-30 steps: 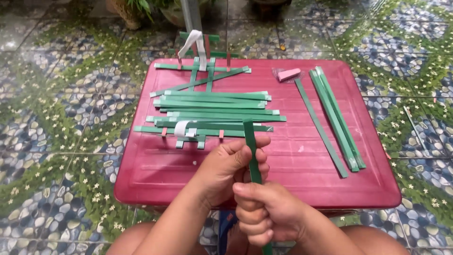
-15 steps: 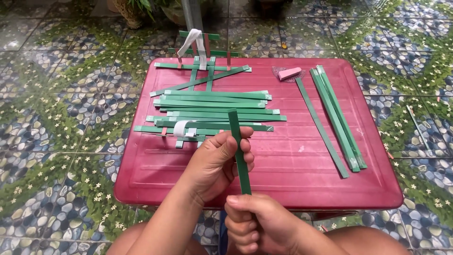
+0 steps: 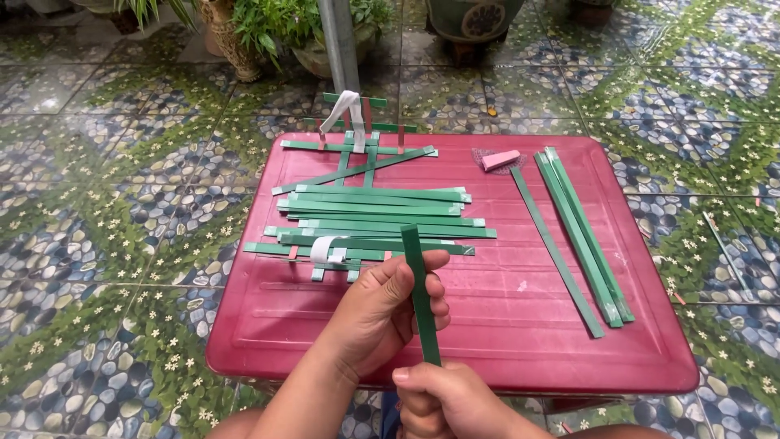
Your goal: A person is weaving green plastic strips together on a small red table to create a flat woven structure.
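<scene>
Holding a green strip (image 3: 420, 297) upright over the red table (image 3: 520, 341) near edge, you're pinching its lower end in your right hand (image 3: 447, 402); your left hand (image 3: 386, 313) is gripping mid-length. Long axis running six to twelve. Looking light, thin, springy, probably slick: take it by the flat faces. Woven strips (image 3: 378, 219) lying at twelve.
</scene>
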